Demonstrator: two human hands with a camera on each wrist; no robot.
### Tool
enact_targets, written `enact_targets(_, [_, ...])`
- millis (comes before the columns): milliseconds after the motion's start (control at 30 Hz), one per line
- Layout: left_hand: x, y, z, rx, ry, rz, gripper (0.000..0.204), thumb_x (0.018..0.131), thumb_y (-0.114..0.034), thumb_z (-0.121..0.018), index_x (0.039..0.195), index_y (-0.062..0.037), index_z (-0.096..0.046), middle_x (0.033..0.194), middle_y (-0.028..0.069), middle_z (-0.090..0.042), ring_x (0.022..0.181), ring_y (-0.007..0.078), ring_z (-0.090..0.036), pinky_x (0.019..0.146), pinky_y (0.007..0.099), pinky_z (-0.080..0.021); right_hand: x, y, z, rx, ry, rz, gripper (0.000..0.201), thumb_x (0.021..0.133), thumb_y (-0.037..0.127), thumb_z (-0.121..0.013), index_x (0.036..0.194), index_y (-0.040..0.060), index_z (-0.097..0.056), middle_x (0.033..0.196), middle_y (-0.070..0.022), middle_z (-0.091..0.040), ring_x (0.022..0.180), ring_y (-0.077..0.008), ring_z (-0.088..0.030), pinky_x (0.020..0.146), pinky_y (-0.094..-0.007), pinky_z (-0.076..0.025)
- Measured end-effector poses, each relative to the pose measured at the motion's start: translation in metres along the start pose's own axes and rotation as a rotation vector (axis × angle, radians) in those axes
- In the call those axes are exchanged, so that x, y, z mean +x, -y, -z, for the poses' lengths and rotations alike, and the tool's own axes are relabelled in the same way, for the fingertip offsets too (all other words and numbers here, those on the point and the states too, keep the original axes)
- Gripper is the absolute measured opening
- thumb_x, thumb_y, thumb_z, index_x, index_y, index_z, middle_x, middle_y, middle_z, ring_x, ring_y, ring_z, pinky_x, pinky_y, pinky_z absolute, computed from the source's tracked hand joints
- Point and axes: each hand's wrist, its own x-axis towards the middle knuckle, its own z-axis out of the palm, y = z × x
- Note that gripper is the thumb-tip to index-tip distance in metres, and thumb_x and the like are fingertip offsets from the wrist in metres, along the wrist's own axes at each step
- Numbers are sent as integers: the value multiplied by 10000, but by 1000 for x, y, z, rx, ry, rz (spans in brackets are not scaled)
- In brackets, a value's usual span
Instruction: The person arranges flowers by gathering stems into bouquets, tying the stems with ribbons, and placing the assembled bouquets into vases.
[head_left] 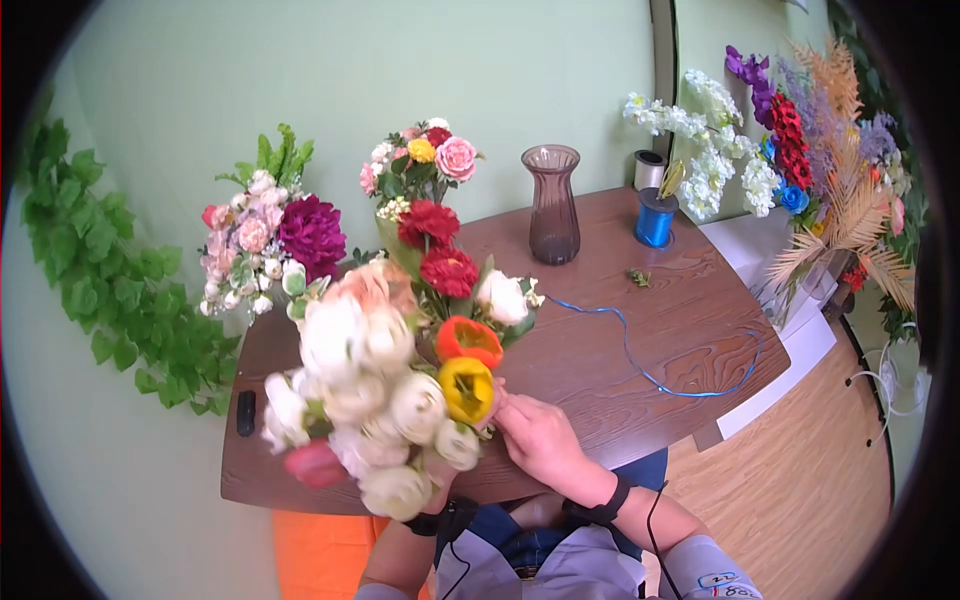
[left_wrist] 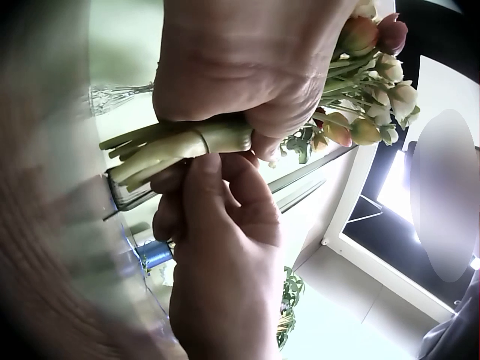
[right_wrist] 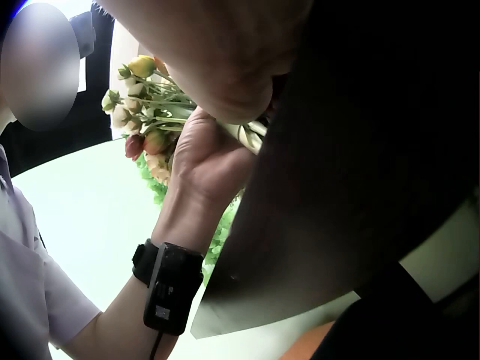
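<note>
Your left hand (left_wrist: 247,67) grips and right hand (head_left: 545,435) pinches the stems (left_wrist: 180,146) of the bouquet (head_left: 415,410) at 8 o'clock over the desk (head_left: 650,310), likely light but top-heavy, its soft blooms (head_left: 355,345) best spared by holding stems only.

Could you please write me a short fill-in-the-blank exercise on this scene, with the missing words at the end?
1. In the left wrist view, the left hand grips the bouquet by its ____.
2. In the head view, directly below the orange flower sits a ____ one.
3. In the head view, the spool in front of the pale spool is coloured ____.
4. Left of both spools, a tinted, see-through ____ stands on the table.

Missing words: stems; yellow; blue; vase.
</note>
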Motion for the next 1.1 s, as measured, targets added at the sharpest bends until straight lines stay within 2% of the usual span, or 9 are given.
enact_targets(67, [-1, 5, -7, -108, -38, -98, 181, 947, -174, -687, 875, -50, -577, 870, 59, -615, 877, 197, -613, 951, 391, -506, 0, 0, -2, -1, 12, -74, 148, 857, 24, -602, 1003, 13, -585, 858, -164, -612, 770, -362, -632, 656, -463, -526])
enact_targets(200, [-5, 14, -9, 46, -125, -2, 113, 948, -111, -670, 922, -31, -594, 868, 52, -628, 875, 185, -637, 884, 366, -532, -3, -3, -4, 68, -37, -100, 132, 902, 91, -615, 999, 7, -580, 843, -171, -615, 778, -367, -636, 658, -464, -528])
enact_targets(367, [0, -2, -25, -109, -365, 157, 97, 950, -64, -656, 891, -41, -582, 743, 25, -579, 655, 122, -579, 724, 311, -540, -3, 2, 14, 90, 92, -144, 153, 910, 156, -639, 987, 24, -633, 868, -164, -636, 809, -376, -642, 680, -466, -529])
enact_targets(467, [3, 6, -11, -197, -379, 64, 57, 955, -35, -622, 960, -50, -567, 690, 1, -514, 560, 95, -475, 611, 296, -472, -2, -8, 42, 124, 90, -225, 151, 897, 173, -655, 959, 35, -656, 877, -157, -647, 823, -368, -651, 699, -453, -532])
enact_targets(633, [6, -1, 4, -330, -292, 56, 128, 930, 17, -644, 1008, -29, -553, 803, 24, -567, 546, 86, -477, 562, 286, -460, 5, -70, 95, -369, -86, -394, 182, 857, 180, -681, 944, 34, -616, 893, -172, -646, 843, -390, -644, 722, -474, -526])
enact_targets(833, [7, 2, 1, -342, -225, 88, 153, 927, 13, -648, 1023, -38, -541, 815, 23, -567, 537, 76, -470, 553, 279, -450, 21, -125, 118, -703, 117, -635, 310, 806, 209, -752, 967, -19, -619, 1072, -218, -640, 951, -384, -669, 777, -459, -566])
enact_targets(967, [14, -10, -11, -207, -234, 109, 113, 949, -37, -628, 931, -59, -519, 631, -9, -447, 500, 86, -417, 526, 285, -411, 23, -162, 106, -768, 199, -576, 162, 828, 129, -662, 921, -3, -651, 1017, -221, -666, 930, -388, -679, 770, -466, -566])
enact_targets(1067, [22, -13, -10, -269, -211, 134, 131, 935, -41, -653, 920, -53, -523, 630, 2, -473, 493, 94, -439, 507, 289, -417, 32, -170, 100, -658, 177, -574, 144, 844, 94, -565, 895, 6, -666, 936, -223, -686, 907, -421, -673, 764, -506, -545])
enact_targets(1100, [25, -15, -7, -263, -239, 124, 131, 935, -41, -653, 920, -53, -523, 630, 2, -473, 493, 94, -439, 507, 289, -417, 32, -168, 98, -579, 119, -539, 130, 864, 102, -575, 889, -1, -649, 879, -196, -686, 844, -371, -683, 714, -470, -542])
